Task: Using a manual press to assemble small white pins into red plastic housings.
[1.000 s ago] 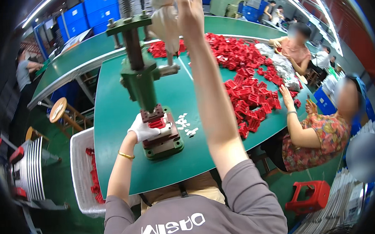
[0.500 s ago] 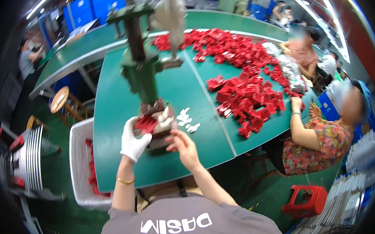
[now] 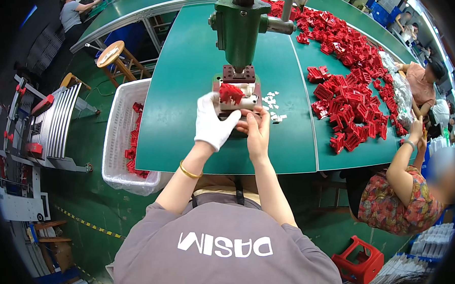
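A green hand press (image 3: 240, 27) stands on the green table (image 3: 185, 93). On its base plate (image 3: 236, 103) lies a red plastic part (image 3: 230, 92). My left hand (image 3: 212, 123), in a white glove, is at the plate's front left, its fingers touching the red part. My bare right hand (image 3: 256, 132) rests at the plate's front edge, fingers pointing at the plate. Whether either hand grips anything is unclear. Small white pieces (image 3: 272, 105) lie just right of the plate.
A heap of red parts (image 3: 349, 81) covers the table's right side. A white basket (image 3: 123, 141) holding red parts stands left of the table. Another person (image 3: 399, 190) sits at the right. A round wooden stool (image 3: 113, 54) and a metal rack (image 3: 59, 126) stand at left.
My right hand came down from the press lever high above to the plate's front edge. My left hand stayed at the red part on the plate.
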`<action>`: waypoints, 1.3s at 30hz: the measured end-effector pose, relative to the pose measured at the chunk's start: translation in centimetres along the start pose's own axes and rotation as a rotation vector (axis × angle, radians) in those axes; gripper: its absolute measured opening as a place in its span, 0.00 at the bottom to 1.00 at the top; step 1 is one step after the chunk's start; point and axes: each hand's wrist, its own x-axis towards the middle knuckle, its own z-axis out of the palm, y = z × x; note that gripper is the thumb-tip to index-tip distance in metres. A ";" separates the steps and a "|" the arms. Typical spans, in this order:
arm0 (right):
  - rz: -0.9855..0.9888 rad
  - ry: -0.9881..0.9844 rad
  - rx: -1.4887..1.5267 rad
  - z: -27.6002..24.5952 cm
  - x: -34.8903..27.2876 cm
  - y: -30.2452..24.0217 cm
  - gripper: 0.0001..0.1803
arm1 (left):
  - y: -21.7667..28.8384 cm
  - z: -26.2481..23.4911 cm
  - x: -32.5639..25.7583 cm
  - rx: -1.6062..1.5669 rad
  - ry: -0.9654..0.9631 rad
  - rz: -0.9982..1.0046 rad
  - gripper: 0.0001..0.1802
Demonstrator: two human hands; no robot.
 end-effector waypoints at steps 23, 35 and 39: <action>-0.182 -0.346 -0.271 3.5 -6.1 -0.6 0.31 | -0.3 -4.3 -3.4 -0.532 -0.149 -0.157 0.28; -0.269 -0.472 -0.309 5.5 -4.1 -1.5 0.23 | -2.9 -10.0 -5.3 -1.381 -0.280 -0.592 0.21; -0.099 -0.393 -0.212 5.6 -3.1 -0.4 0.11 | -2.8 -10.2 -5.8 -1.308 -0.367 -0.544 0.29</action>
